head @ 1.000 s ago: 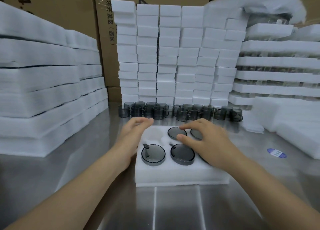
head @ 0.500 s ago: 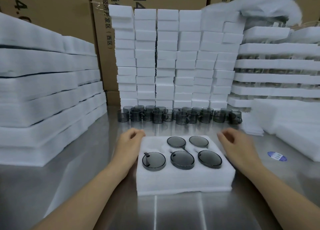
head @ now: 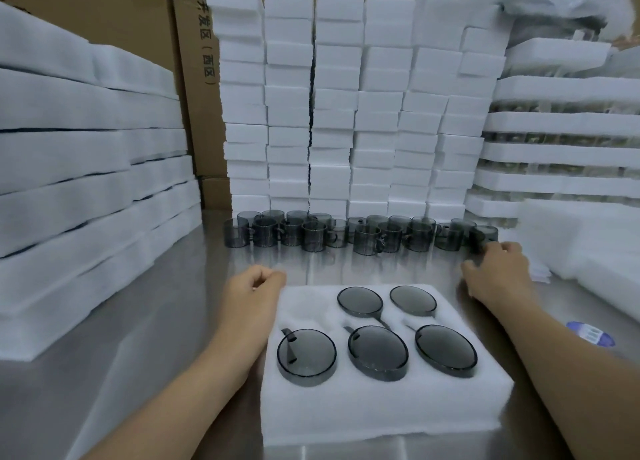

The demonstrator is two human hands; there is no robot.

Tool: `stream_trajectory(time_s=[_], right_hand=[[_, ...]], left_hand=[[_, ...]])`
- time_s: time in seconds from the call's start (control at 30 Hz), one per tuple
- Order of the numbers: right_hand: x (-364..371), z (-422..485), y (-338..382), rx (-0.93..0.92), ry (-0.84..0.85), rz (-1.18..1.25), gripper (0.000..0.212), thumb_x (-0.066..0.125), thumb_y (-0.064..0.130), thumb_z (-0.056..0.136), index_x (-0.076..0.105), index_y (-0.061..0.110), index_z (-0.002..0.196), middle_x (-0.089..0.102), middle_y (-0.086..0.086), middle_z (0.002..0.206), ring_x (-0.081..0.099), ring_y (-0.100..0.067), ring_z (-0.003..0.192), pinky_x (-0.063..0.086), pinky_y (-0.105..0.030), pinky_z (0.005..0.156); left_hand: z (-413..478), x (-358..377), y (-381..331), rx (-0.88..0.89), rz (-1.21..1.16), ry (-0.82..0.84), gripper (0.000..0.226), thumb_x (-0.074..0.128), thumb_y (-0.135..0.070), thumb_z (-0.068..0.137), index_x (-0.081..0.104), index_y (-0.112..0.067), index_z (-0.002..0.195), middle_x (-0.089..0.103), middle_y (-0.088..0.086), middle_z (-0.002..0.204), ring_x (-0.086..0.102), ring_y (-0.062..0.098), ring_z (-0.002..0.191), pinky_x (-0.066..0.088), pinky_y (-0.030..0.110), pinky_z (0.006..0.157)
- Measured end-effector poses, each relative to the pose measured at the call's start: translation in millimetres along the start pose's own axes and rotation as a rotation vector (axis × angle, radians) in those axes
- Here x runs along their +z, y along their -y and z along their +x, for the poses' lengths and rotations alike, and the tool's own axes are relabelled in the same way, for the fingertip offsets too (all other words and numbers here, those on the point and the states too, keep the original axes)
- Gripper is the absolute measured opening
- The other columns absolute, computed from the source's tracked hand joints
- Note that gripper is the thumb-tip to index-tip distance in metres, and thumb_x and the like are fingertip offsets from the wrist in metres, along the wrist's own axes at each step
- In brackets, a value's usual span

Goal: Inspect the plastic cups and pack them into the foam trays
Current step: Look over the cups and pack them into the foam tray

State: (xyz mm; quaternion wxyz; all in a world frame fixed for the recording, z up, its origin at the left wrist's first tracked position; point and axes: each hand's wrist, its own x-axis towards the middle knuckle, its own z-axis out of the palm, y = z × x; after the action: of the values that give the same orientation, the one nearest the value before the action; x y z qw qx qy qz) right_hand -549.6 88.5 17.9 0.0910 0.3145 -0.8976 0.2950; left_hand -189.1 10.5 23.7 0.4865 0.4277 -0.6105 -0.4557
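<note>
A white foam tray (head: 381,407) lies on the steel table in front of me. Several smoky grey plastic cups (head: 377,350) sit sunk in its pockets, rims up; the far left pocket (head: 304,304) has no cup. Loose cups (head: 367,240) stand in a row behind the tray. My left hand (head: 252,286) rests on the table against the tray's far left corner, fingers loosely curled, holding nothing. My right hand (head: 498,269) is stretched past the tray's far right corner, its fingertips at the rightmost loose cup (head: 486,234); no grip shows.
Stacks of white foam blocks (head: 346,113) rise behind the cup row. Foam sheets (head: 86,182) are piled on the left, packed trays (head: 561,155) and loose foam on the right. A blue-and-white sticker (head: 590,333) lies on the table (head: 156,321) at right. Cardboard boxes stand behind.
My right hand left the cups in the tray and moved right and away, up to the row's right end. My left hand slid off the tray to its far left corner.
</note>
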Motion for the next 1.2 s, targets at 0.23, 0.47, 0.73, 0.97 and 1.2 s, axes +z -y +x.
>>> stream_trajectory(time_s=[0.23,0.47,0.73,0.97,1.2], right_hand=[[16,33,3,0.076,0.037,-0.077,0.043,0.056,0.023,0.101,0.051,0.002,0.139,0.031,-0.022,0.155,0.047,-0.049,0.128,0.045,-0.051,0.102],[19,38,0,0.113,0.027,-0.092,0.038,0.055,0.021,0.1,0.054,-0.001,0.131,0.034,-0.02,0.15,0.052,-0.047,0.121,0.045,-0.048,0.097],[16,35,2,0.076,0.003,-0.079,0.034,0.053,0.024,0.101,0.058,-0.002,0.122,0.045,-0.019,0.123,0.058,-0.045,0.106,0.041,-0.044,0.083],[2,1,0,-0.079,-0.045,-0.101,0.025,0.049,0.023,0.102,0.066,0.007,0.112,0.05,-0.017,0.126,0.056,-0.038,0.089,0.049,-0.042,0.082],[-25,-63,-9,-0.195,-0.087,-0.108,0.017,0.055,0.027,0.098,0.069,0.019,0.097,0.058,-0.008,0.109,0.063,-0.035,0.09,0.05,-0.04,0.074]], left_hand=[[9,4,7,0.034,0.018,-0.046,0.033,0.066,-0.014,0.099,0.054,0.009,0.078,0.047,0.009,0.066,0.044,0.02,0.065,0.03,0.036,0.063],[8,3,7,0.056,0.043,-0.049,0.034,0.067,-0.015,0.098,0.055,0.005,0.074,0.048,0.005,0.062,0.045,0.021,0.064,0.031,0.037,0.065],[10,2,10,0.064,0.067,-0.064,0.029,0.067,-0.016,0.096,0.06,0.004,0.076,0.053,0.004,0.064,0.048,0.021,0.067,0.034,0.036,0.066],[8,1,10,0.051,0.101,-0.061,0.026,0.066,-0.018,0.094,0.062,-0.002,0.073,0.056,-0.001,0.062,0.049,0.018,0.066,0.036,0.036,0.065],[3,-3,8,0.061,0.118,-0.032,0.025,0.064,-0.017,0.094,0.062,0.001,0.077,0.057,0.006,0.067,0.048,0.018,0.068,0.034,0.036,0.065]])
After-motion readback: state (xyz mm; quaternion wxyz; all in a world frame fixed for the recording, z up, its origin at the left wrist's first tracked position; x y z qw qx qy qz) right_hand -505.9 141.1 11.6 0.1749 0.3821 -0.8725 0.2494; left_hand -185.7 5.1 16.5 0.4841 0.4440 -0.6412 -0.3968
